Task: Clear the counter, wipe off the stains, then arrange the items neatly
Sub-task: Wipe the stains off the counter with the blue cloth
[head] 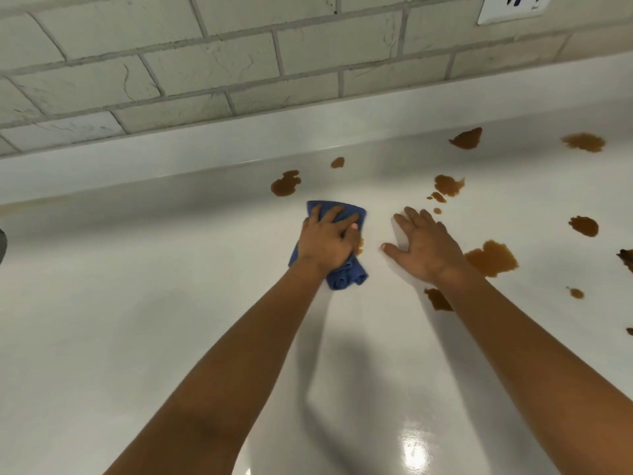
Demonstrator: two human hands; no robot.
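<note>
We note the left hand (327, 243) pressing a bunched blue cloth (344, 272) onto the white table (137, 303), grip curled over it. The right hand (424, 248) lies flat, fingers spread, holding nothing. Brown stains (491, 258) dot the table's right side.

socket (513, 6) cut by top edge | dark stain (627, 258) cropped at right edge | grey object (2, 244) cropped left, unidentifiable

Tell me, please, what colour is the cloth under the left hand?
The cloth is blue, seen best in the head view, pressed to the counter by the left hand.
</note>
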